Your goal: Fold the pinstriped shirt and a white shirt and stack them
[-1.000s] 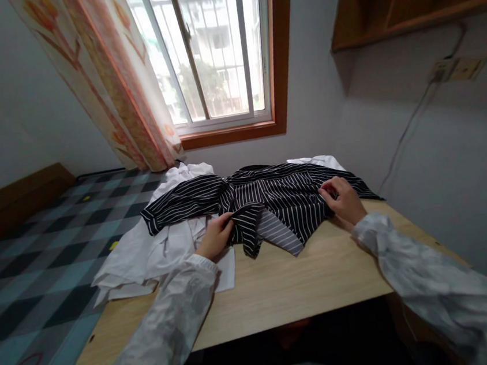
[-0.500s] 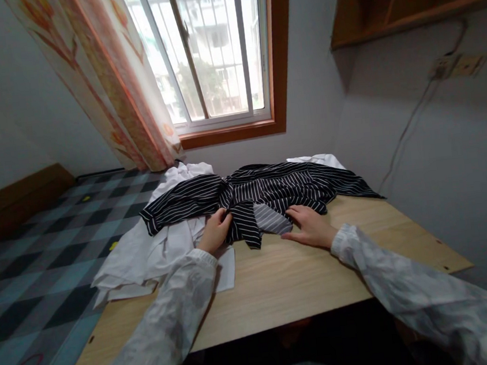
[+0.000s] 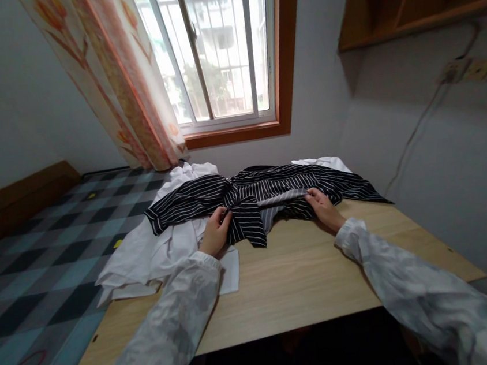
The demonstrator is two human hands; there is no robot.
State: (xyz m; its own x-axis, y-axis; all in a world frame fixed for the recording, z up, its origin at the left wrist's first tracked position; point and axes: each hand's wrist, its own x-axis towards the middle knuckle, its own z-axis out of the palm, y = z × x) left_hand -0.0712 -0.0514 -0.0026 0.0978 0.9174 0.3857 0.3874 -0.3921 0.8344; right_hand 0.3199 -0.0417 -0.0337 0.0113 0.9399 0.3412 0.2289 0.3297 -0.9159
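Black cloth with thin white stripes, a striped shirt (image 3: 265, 189), is spread across the far half of a pale wooden table (image 3: 297, 281), from about 10 o'clock to 2 o'clock as seen from the near edge. Its left part is laid over a heap of white garments (image 3: 147, 256) that hangs off the table's left side at 9 o'clock. The left hand (image 3: 215, 235) is closed on a bunched fold of the striped shirt near its middle, the cloth being pinched between thumb and fingers. The right hand (image 3: 323, 209) is set at 1 o'clock, its fingers curled onto the shirt's near hem, where a paler inner strip of the cloth is turned up; the edge appears to be pinched, though the fingertips are partly hidden by the fabric. Both forearms are covered by light crinkled sleeves (image 3: 411, 287). At 12 o'clock a wood-framed window (image 3: 230, 56) is seen, with a patterned curtain (image 3: 129, 84) at 11 o'clock. A checked bed cover (image 3: 37, 250) is seen at 9 o'clock.
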